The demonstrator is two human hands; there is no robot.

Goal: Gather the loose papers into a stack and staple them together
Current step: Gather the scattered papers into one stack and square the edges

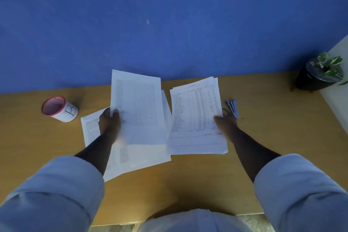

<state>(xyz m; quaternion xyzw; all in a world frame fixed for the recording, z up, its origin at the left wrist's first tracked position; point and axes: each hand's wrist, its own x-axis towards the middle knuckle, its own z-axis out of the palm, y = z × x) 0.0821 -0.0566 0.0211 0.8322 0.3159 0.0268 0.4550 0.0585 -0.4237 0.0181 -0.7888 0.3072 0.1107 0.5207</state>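
Gripping papers in both hands above the bench (188,184).
Left hand (110,121) pinches one sheet (137,107) by its left edge, lifted over loose papers (143,156) lying on the bench. Right hand (226,122) grips a stack (195,117) at its right edge. Stapler (233,108) lies just right of that hand; cup (59,108) far left, plant (323,71) far right.

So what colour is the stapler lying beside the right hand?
Light blue, almost lavender. The stapler shows in the head view, on the wooden desk just beyond the right hand.
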